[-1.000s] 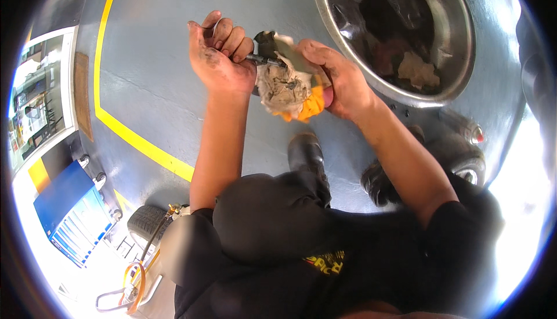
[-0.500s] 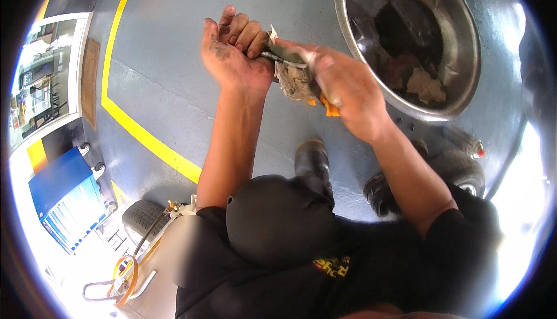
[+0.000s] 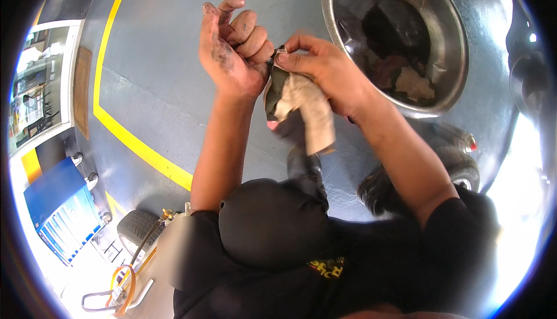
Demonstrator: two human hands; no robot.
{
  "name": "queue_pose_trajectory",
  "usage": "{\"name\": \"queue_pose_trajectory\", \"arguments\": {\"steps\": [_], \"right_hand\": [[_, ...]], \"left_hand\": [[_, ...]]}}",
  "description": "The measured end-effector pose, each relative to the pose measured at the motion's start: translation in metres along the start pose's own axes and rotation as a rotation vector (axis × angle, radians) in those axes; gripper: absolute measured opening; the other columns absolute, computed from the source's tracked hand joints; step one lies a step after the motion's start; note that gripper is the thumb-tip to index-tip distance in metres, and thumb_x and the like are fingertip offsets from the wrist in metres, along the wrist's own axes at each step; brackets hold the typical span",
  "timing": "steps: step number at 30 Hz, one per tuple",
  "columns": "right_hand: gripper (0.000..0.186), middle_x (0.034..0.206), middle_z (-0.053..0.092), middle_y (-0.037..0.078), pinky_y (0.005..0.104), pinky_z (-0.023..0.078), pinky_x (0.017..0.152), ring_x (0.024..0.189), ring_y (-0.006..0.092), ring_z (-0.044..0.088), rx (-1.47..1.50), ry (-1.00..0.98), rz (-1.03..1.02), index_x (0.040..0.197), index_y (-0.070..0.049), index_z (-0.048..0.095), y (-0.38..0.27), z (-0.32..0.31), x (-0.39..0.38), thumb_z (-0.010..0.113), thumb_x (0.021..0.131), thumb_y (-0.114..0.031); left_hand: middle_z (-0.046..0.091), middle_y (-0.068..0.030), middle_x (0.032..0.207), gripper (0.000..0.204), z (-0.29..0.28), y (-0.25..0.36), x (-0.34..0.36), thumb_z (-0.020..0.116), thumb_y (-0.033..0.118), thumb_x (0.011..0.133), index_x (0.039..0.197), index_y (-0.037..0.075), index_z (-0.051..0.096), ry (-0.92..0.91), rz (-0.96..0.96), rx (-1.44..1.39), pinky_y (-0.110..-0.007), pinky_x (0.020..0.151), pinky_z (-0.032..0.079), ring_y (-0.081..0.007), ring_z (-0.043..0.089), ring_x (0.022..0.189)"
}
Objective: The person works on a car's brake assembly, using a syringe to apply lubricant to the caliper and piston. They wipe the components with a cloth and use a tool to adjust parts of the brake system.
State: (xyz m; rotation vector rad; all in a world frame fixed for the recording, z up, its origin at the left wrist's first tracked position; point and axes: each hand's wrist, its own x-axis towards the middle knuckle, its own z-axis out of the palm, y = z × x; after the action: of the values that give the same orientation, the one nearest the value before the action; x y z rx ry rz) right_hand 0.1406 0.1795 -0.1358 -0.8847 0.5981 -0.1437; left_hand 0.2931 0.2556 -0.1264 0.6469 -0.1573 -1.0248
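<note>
My left hand (image 3: 235, 46) is raised palm up, smeared with dark grime. Its fingers curl loosely, with the thumb and one finger apart, and nothing shows in its grasp. My right hand (image 3: 325, 72) pinches the top of a crumpled rag (image 3: 313, 113), beige with dark green and pinkish patches. The rag lies against the little-finger side of the left palm, near the wrist, and its loose end hangs down, blurred by motion. To the right of the right hand is a big metal basin (image 3: 458, 81) with dark contents and a beige scrap of cloth (image 3: 413, 84).
Below the basin lie a can (image 3: 458, 138) with a red tip and a wheel (image 3: 461, 165). A yellow floor line (image 3: 145, 148) bends around the left. Beyond it stand a blue wheeled cart (image 3: 61, 194), a tyre (image 3: 138, 229) and a pale machine with an orange hose (image 3: 132, 287).
The right hand has drawn in toward the left wrist, and the rag's end has swung down. The left hand's fingers look a little more spread. The whole view has shifted slightly.
</note>
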Motion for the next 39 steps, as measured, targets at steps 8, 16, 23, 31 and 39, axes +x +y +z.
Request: {"name": "queue_pose_trajectory", "arguments": {"steps": [8,16,23,31,39], "right_hand": [[0.034,0.104,0.068,0.007,0.0285,0.056,0.080,0.092,0.0132,0.067,-0.100,0.203,-0.145,0.120,0.005,0.061,-0.005,-0.006,-0.015,0.053,0.106,-0.024],[0.020,0.091,0.067,0.009,0.0311,0.055,0.070,0.081,0.0229,0.068,-0.950,0.254,-0.873,0.110,-0.004,0.065,0.033,0.006,-0.004,0.066,0.092,0.003],[0.025,0.098,0.070,0.017,0.0371,0.054,0.072,0.082,0.0308,0.068,-0.237,0.279,-0.157,0.114,-0.003,0.064,0.029,0.006,0.013,0.064,0.095,-0.018],[0.025,0.090,0.064,0.004,0.0265,0.052,0.069,0.077,0.0105,0.063,0.284,-0.157,0.258,0.110,-0.002,0.058,-0.001,-0.006,-0.016,0.053,0.106,-0.026],[0.030,0.099,0.059,0.001,0.0229,0.050,0.078,0.086,0.0085,0.058,-0.248,0.353,-0.191,0.118,-0.002,0.058,0.037,-0.024,-0.012,0.049,0.109,-0.029]], "left_hand": [[0.026,0.0057,0.062,0.036,-0.010,0.004,0.003,0.044,0.039,0.104,0.100,0.007,0.060,0.050,0.064,-0.130,-0.025,0.042,0.017,-0.0077,0.018,0.047],[0.027,0.0043,0.062,0.029,-0.005,-0.016,0.004,0.044,0.032,0.102,0.099,0.007,0.058,0.354,-0.027,-0.127,-0.027,0.044,0.019,-0.0088,0.021,0.048],[0.023,0.0060,0.060,0.036,-0.005,-0.011,0.007,0.047,0.040,0.103,0.106,0.006,0.058,0.077,-0.005,-0.012,-0.026,0.042,0.012,-0.0077,0.015,0.046],[0.021,0.0060,0.060,0.041,-0.012,0.003,0.008,0.044,0.041,0.107,0.114,0.003,0.059,-0.280,-0.094,-0.266,-0.025,0.040,0.013,-0.0067,0.014,0.044],[0.026,0.0056,0.061,0.038,-0.034,0.026,0.022,0.048,0.037,0.105,0.107,0.002,0.061,-0.222,-0.068,-0.450,-0.023,0.039,0.015,-0.0069,0.020,0.045]]}}
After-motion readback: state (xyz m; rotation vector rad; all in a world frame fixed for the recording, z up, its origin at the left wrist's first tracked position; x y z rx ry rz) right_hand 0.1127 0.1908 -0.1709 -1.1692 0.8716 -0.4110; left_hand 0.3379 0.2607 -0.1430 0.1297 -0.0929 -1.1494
